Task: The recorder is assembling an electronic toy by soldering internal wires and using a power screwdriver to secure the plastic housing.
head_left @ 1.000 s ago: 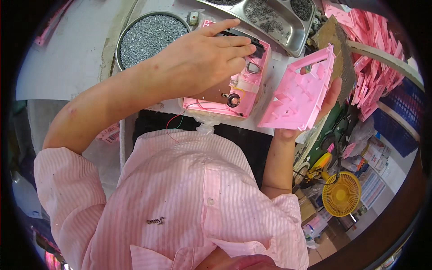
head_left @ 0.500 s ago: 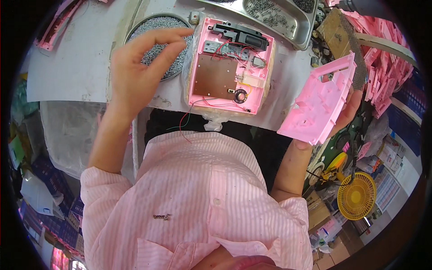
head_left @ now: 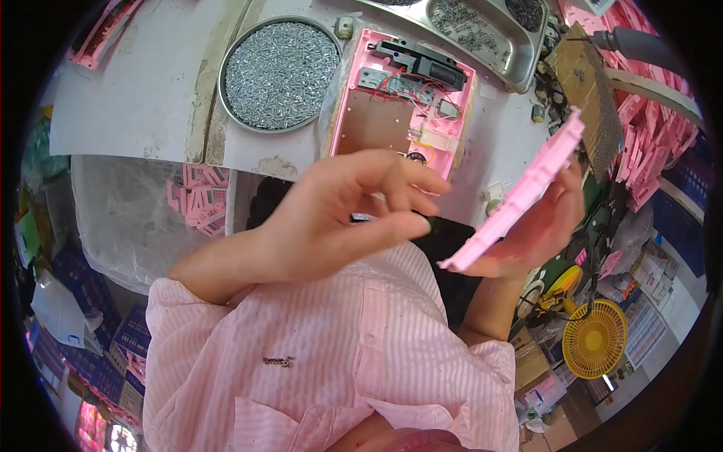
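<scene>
The left hand (head_left: 346, 215) hangs above the lap, fingers loosely curled, holding nothing visible. The right hand (head_left: 538, 226) grips a flat pink plastic cover panel (head_left: 520, 200), tilted on edge. Behind them, an opened pink plastic casing (head_left: 399, 105) lies on the grey worktable (head_left: 120, 113) beside a round metal tray of screws (head_left: 279, 71).

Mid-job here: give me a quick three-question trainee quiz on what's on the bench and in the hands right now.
1. True or false: the right hand holds a pink cover panel clear of the bench.
2. What fills the round metal tray? A) small silvery screws B) yellow fans C) pink labels
3. Which thing on the white bench shows wires and a brown board inside?

Key:
1. True; it is lifted, seen nearly edge on.
2. A.
3. The open pink housing, lying beside the round tray, beyond the left hand, which seems empty.
</scene>
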Demonstrator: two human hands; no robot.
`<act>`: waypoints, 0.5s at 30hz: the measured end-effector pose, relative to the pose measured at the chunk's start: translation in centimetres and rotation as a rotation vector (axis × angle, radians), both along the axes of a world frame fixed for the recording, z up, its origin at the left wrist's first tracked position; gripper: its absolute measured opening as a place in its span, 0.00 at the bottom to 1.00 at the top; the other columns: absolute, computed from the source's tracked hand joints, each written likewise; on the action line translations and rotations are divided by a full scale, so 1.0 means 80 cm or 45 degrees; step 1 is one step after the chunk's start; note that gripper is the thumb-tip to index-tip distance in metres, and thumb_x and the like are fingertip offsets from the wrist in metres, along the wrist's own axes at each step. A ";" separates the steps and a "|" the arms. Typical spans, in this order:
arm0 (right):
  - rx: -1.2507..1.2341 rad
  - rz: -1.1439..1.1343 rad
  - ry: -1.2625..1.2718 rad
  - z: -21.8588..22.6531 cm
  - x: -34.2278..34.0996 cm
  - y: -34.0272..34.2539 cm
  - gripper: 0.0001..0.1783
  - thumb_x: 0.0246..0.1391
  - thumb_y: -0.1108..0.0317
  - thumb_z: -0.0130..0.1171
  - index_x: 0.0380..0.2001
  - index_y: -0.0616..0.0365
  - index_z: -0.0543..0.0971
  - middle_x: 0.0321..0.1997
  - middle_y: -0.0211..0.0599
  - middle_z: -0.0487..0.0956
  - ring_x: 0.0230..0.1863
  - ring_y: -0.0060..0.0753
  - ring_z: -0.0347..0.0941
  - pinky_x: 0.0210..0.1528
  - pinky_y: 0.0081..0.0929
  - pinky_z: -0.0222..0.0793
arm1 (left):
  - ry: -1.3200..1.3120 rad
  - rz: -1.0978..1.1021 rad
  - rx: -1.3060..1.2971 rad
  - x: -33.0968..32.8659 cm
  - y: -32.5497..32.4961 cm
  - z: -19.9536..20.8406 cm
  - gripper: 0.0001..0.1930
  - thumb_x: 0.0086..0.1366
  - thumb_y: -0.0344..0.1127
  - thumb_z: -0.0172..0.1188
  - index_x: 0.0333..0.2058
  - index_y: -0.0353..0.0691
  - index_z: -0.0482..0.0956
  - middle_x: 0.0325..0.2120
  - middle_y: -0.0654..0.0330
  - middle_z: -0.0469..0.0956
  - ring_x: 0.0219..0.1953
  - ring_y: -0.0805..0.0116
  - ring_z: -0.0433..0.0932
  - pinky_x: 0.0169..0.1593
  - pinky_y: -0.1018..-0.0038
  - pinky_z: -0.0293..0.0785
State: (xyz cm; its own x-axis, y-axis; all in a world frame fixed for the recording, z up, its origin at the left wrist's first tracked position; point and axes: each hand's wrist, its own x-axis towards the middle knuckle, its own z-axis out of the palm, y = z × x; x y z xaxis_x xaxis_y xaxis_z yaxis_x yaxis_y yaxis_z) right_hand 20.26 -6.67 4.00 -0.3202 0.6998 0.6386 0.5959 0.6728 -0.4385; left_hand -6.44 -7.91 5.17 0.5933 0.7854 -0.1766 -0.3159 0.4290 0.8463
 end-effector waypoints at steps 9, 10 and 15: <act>-0.114 0.007 -0.455 0.028 -0.012 -0.031 0.51 0.35 0.32 0.74 0.61 0.39 0.69 0.67 0.43 0.62 0.70 0.67 0.52 0.66 0.71 0.49 | 0.239 0.274 0.720 0.047 -0.009 -0.011 0.12 0.57 0.22 0.67 0.26 0.37 0.69 0.23 0.58 0.69 0.23 0.63 0.70 0.26 0.69 0.66; -0.098 -0.060 -0.510 0.041 -0.017 -0.035 0.53 0.35 0.33 0.75 0.63 0.41 0.67 0.68 0.45 0.61 0.70 0.65 0.52 0.67 0.70 0.48 | 0.236 0.298 0.738 0.047 -0.008 -0.013 0.12 0.57 0.22 0.68 0.27 0.37 0.69 0.23 0.57 0.70 0.24 0.62 0.71 0.26 0.69 0.66; -0.581 -0.430 0.505 0.002 0.002 -0.055 0.57 0.51 0.47 0.70 0.73 0.62 0.50 0.68 0.52 0.65 0.67 0.44 0.64 0.64 0.42 0.63 | 0.280 0.386 0.713 0.036 0.002 -0.015 0.11 0.58 0.22 0.66 0.28 0.36 0.70 0.27 0.57 0.73 0.25 0.68 0.74 0.27 0.73 0.70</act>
